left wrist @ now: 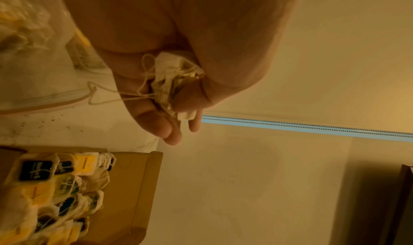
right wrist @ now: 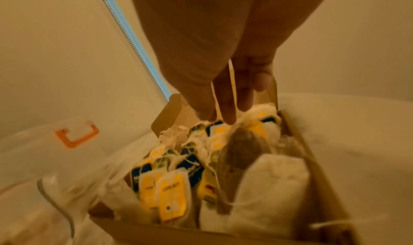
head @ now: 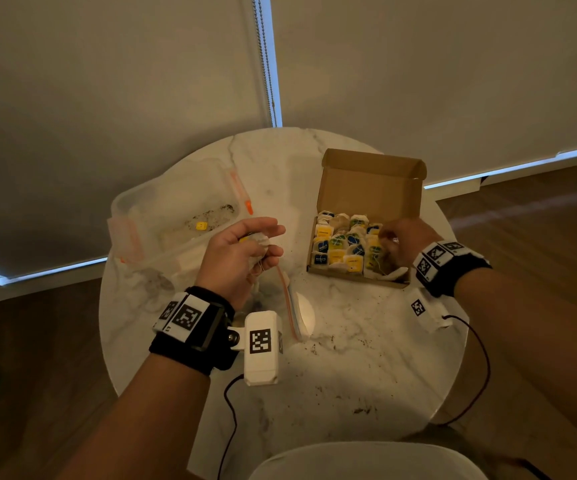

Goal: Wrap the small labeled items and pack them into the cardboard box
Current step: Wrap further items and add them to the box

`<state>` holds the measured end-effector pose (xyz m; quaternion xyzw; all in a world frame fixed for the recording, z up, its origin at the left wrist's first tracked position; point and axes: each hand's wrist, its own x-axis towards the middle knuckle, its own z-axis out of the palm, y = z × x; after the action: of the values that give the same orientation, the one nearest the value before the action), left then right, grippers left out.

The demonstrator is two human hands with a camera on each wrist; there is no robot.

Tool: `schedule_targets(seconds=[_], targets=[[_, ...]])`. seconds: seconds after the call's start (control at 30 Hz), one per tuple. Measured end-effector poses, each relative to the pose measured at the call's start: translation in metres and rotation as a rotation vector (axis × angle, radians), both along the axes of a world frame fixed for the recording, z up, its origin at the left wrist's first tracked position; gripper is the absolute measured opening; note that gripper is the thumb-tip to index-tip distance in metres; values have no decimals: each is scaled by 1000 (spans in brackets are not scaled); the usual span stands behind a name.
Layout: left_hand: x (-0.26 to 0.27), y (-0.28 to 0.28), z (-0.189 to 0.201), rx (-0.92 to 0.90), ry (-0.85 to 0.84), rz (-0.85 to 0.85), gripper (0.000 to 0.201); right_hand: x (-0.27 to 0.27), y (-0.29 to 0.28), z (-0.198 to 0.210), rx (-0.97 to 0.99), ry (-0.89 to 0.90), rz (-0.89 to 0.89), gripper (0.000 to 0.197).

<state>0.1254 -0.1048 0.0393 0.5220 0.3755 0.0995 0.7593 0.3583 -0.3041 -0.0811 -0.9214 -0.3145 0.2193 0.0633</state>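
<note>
An open cardboard box (head: 371, 188) stands at the back right of a round marble table (head: 349, 368). It is packed with several wrapped tea bags (head: 344, 249) carrying yellow, blue and green tags. My right hand (head: 403, 245) reaches into the box's right side, its near-straight fingertips (right wrist: 229, 118) touching the tops of the bags (right wrist: 241, 148). To the left of the box my left hand (head: 242, 252) is raised, holding a crumpled white tea bag (head: 261, 245) in its palm. In the left wrist view the thumb and fingers close on that bag (left wrist: 174, 79), and its string (left wrist: 125, 96) hangs loose.
A clear plastic tub (head: 162, 216) with orange latches sits at the back left, a yellow tag (head: 200, 225) inside it. A zip bag (head: 292, 306) lies mid-table. Tea crumbs dot the front of the table. Roller blinds stand behind, a white seat (head: 366, 462) below.
</note>
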Motion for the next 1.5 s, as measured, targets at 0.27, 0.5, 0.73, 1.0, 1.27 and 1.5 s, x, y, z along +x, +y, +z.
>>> schedule_targets(seconds=[0.27, 0.5, 0.73, 1.0, 1.27, 1.5], targets=[[4, 0, -3, -13, -3, -7, 40, -1, -11, -1, -111, 17, 75, 9], [3, -1, -6, -14, 1, -4, 40, -5, -14, 6, -139, 57, 115, 25], [2, 0, -5, -11, -4, -5, 39, -10, 6, 5, -333, 108, 143, 24], [2, -3, -8, -4, -14, -7, 37, -15, 23, 7, -401, 80, 225, 30], [-1, -4, -10, -113, -71, 43, 28, -29, 19, 28, -176, -73, 146, 18], [-2, -10, -6, -416, -142, 146, 28, -95, 61, 118, 652, 135, 242, 10]])
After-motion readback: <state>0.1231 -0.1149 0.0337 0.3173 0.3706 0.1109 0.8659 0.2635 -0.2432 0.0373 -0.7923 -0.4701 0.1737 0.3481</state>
